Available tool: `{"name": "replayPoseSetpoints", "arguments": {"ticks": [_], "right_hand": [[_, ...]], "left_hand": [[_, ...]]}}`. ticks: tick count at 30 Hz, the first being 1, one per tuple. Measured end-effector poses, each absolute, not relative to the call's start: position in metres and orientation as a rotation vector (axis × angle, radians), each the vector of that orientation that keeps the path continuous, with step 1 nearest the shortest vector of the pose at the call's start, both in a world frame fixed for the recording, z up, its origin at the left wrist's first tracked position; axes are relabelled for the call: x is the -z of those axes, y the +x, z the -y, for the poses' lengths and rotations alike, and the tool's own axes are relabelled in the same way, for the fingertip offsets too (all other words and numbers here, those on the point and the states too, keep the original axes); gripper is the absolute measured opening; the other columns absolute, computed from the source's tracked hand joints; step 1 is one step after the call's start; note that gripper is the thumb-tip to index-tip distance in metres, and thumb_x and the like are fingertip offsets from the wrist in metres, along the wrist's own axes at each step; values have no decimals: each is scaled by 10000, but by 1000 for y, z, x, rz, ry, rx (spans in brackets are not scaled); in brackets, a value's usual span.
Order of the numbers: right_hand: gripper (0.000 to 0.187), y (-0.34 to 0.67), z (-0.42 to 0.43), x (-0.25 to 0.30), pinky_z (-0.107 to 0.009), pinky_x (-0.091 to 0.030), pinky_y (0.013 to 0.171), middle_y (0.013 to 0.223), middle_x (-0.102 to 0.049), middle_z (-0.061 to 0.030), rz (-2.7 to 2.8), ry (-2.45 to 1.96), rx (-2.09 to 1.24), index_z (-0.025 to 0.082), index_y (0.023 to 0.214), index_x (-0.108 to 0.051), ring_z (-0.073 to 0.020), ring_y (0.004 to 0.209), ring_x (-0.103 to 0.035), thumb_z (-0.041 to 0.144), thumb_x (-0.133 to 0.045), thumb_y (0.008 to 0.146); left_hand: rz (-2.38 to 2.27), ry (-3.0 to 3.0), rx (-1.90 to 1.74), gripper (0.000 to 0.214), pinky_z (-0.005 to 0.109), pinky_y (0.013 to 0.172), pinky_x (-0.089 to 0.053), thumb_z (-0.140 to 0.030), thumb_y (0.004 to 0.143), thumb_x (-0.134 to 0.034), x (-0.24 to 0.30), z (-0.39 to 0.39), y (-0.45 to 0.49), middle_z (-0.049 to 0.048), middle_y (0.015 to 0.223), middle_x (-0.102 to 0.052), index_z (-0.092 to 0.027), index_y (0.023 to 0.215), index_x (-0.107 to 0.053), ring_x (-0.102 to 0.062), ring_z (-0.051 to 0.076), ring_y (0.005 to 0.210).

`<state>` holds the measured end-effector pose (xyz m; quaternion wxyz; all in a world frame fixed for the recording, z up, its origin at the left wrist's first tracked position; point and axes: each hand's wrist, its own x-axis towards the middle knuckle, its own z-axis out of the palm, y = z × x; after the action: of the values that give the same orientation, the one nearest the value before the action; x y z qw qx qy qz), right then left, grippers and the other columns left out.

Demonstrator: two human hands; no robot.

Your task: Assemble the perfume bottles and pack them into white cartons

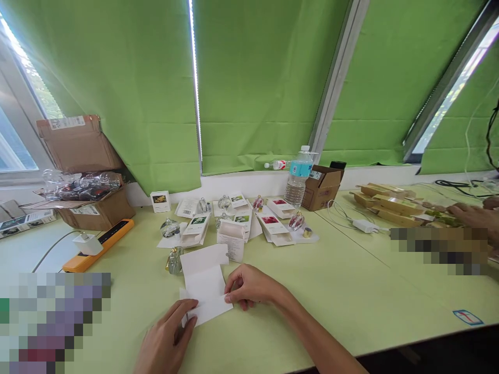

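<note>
A white folded card insert (pixel 206 283) lies partly opened on the table in front of me, its creased panels standing up at the far side. My left hand (pixel 171 332) grips its near left corner between thumb and fingers. With thumb and fingertips, my right hand (pixel 251 285) pinches its right edge. Just beyond the card, a small white carton (pixel 231 240) with printed text stands with its top open. A clear glass bottle with a gold part (pixel 174 261) lies to the card's left.
Behind are several flattened printed cartons (pixel 196 223) and faceted bottles (pixel 297 221). An orange power strip (pixel 99 245) and an opened cardboard box (pixel 93 205) lie left. A large water bottle (pixel 298 179) stands at the back. At right, another person's hands (pixel 473 210) are beside yellowish packages (pixel 401 202).
</note>
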<state>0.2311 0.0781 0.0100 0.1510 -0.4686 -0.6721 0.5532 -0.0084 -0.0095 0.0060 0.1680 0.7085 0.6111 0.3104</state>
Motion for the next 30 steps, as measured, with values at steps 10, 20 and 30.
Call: {"name": "replayPoseSetpoints", "arguments": {"ticks": [10,20,30], "right_hand": [[503,236,-72,-30,-173,-326,414,561,-623,-14,2039,-1278,-1548,129,616,-648,-50,423,-411,583,-554,810],[338,234,-70,-30,-175,-305,423,601,-626,5,2011,-1289,-1651,173,869,-760,-84,521,-512,433,-760,652],[451,234,-73,-27,-180,-330,443,558,-581,26,2076,-1263,-1629,188,988,-745,-86,502,-515,448,-786,621]], "left_hand": [[-1607,1748,-1065,538,233,473,-380,-586,807,-486,-10,15,-17,-57,498,-441,-225,1188,-603,-424,140,457],[-1617,1401,-1162,649,225,420,-383,-676,743,-509,-10,15,-22,-40,529,-534,-215,1200,-543,-468,136,454],[-1765,1499,-1010,705,284,529,-435,-695,681,-558,-9,6,-23,-55,532,-553,-214,1195,-527,-521,166,485]]}}
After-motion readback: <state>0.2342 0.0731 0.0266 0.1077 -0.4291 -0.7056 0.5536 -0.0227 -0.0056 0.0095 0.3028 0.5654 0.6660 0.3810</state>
